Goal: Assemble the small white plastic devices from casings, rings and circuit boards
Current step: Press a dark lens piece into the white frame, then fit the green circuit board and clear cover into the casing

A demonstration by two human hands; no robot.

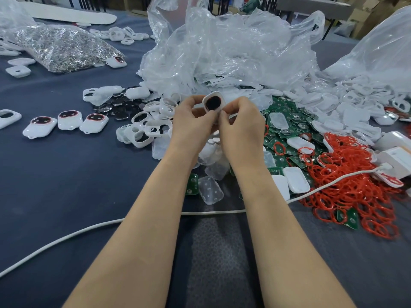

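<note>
Both hands hold one small white casing (pixel 214 102) with a dark oval insert, raised above the table's middle. My left hand (pixel 191 121) grips its left side with curled fingers. My right hand (pixel 241 123) pinches its right edge with thumb and fingertips. Green circuit boards (pixel 287 121) lie in a heap to the right. Red rings (pixel 353 174) pile up further right. Empty white casings (pixel 146 130) sit just left of my hands. Three casings with dark inserts (pixel 70 120) stand in a row at the left.
Crumpled clear plastic bags (pixel 226 52) rise behind the hands. A bag of small metal parts (pixel 60 47) lies at the back left. A white cable (pixel 93 227) runs across the dark blue table (pixel 66 185). White boxes (pixel 395 156) sit at the right edge.
</note>
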